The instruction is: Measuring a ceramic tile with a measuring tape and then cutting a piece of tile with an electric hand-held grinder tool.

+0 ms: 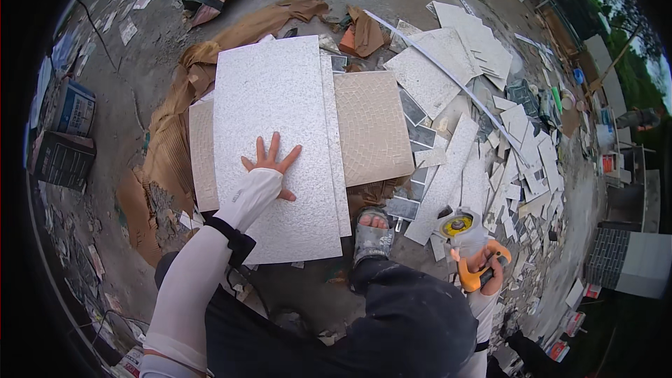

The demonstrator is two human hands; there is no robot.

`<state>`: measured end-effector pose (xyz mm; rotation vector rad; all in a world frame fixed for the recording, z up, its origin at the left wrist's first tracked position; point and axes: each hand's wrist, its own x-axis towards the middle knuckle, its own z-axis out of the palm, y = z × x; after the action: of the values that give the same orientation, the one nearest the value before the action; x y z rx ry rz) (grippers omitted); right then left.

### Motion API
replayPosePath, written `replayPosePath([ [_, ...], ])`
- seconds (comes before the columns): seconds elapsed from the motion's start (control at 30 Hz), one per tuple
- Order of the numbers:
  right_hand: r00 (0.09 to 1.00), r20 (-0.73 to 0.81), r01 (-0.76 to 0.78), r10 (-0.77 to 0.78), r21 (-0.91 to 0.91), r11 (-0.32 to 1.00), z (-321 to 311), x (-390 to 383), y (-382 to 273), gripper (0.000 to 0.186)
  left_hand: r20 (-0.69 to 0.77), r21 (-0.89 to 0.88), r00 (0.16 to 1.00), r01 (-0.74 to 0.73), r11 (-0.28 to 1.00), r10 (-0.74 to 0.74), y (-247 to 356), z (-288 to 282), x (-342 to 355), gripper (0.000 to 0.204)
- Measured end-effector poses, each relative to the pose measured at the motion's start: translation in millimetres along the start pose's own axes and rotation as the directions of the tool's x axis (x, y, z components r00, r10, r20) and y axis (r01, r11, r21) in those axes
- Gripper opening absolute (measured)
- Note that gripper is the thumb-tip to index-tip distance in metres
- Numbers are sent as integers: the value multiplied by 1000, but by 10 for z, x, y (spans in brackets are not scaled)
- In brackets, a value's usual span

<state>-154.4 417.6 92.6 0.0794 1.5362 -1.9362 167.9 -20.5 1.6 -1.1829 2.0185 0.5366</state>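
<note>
Atop two overlapping white slabs [280, 91], the left hand [271, 168] lies spread; the right hand [493, 274] grips one orange disc cutter [459, 225].

- Diffuse daylight is falling evenly over the grey, dusty ground [115, 126], leaving shadows soft.
- The white, speckled, rectangular tile panel [273, 98] is reflecting brightest, its surface texture showing clearly.
- Black cloth trousers [402, 308] are losing detail in shade.
- Fisheye distortion is bowing outlines toward a black rim.
- Green leafy foliage [638, 84] at far right is appearing dim and soft.
</note>
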Motion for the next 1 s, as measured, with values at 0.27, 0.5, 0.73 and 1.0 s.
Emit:
replayPosePath([
  [0.27, 932, 362, 121, 9, -337, 934, 2692, 817, -484, 29, -14, -57, 1000, -10, 998, 9, -19, -26, -73, 133],
  [0.5, 825, 554, 350, -108, -352, 868, 4008, 1791, 397, 17, -3, -40, 999, -38, 998, 38, -59, 4, -29, 129],
  [0.73, 787, 611, 396, -83, -398, 827, 4515, 2283, 897, 10, 11, -45, 998, -65, 997, 66, -85, 14, -25, 127],
  [1.0, 815, 575, 340, -74, -370, 865, 4735, 2436, 1033, 11, 7, -66, 996, -94, 993, 94, -112, 18, -23, 126],
])
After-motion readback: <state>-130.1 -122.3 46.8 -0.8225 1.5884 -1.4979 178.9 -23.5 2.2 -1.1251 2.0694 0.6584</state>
